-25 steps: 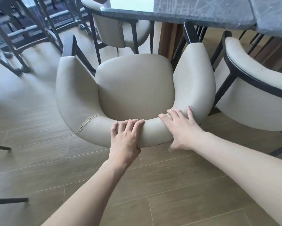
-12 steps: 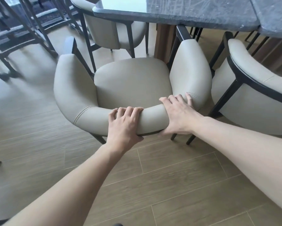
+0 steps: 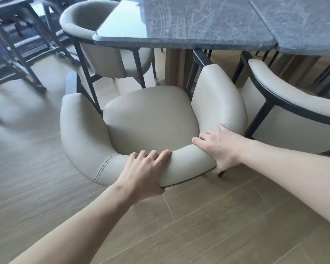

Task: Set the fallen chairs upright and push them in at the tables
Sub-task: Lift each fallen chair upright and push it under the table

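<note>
The beige leatherette tub chair with a curved padded backrest and black frame (image 3: 150,119) stands upright on the wood-look plank floor (image 3: 208,225), its seat facing the long edge of the dark grey stone-topped table (image 3: 189,21) and not yet tucked under it. The left hand (image 3: 141,172) grips the middle of the backrest top, fingers curled over the padding and thumb beneath the rim. The right hand (image 3: 221,147) holds the backrest further round toward the right arm, fingers clamped over the top, palm on the outer face.

The chair looks moderately heavy and stiff in the frame, soft and slightly slick in the covering, so the padded roll is a sound hold: it gives under the fingers but the frame beneath carries the push. Its legs will likely drag on the floor.

A matching beige chair (image 3: 297,111) sits just beside it on the right, and another (image 3: 103,44) stands at the table's far left corner, so the push needs to run straight.
</note>
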{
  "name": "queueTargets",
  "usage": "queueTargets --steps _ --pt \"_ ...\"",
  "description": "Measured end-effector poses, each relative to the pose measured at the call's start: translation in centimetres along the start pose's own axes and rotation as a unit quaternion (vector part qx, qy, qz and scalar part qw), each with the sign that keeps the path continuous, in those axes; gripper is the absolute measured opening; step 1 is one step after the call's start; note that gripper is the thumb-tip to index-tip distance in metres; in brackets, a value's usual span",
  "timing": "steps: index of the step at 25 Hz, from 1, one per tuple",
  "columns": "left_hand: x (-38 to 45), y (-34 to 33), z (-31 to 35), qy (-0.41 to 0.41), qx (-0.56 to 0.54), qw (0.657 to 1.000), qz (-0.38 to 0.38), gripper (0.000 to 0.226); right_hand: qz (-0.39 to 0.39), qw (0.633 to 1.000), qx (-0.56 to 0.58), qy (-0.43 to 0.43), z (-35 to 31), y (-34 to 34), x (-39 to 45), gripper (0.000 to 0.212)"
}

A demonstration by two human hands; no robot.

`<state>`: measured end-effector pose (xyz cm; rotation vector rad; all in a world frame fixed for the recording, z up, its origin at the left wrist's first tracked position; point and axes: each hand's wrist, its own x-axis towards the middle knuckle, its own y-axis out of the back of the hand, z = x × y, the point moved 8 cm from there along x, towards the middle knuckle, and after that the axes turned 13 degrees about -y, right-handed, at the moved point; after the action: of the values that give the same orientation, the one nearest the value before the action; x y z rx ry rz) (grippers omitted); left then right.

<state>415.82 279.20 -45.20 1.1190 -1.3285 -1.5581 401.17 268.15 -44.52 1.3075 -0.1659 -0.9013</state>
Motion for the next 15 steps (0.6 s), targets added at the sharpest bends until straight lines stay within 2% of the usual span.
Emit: queueTargets --steps 2,8,13,15 --pt "-0.2 0.4 -1.1 -0.020 -0.005 1.000 -0.002 0.095 -0.007 1.000 -0.012 -0.006 -1.0 0.6 0.1 0.085" --pt "-0.3 1.9 -5.9 -0.066 0.013 0.996 -0.054 0.094 0.027 0.995 0.085 -0.039 -3.8 2.6 0.2 0.070" --pt "-1.0 1.4 -6.2 -0.126 0.009 0.990 -0.058 0.104 0.037 0.992 0.118 -0.038 -4.4 1.6 -0.9 0.068" --pt "-0.4 1.3 -6.7 -0.140 0.015 0.986 -0.085 0.112 0.028 0.992 0.125 -0.018 -4.3 1.6 -0.6 0.074"
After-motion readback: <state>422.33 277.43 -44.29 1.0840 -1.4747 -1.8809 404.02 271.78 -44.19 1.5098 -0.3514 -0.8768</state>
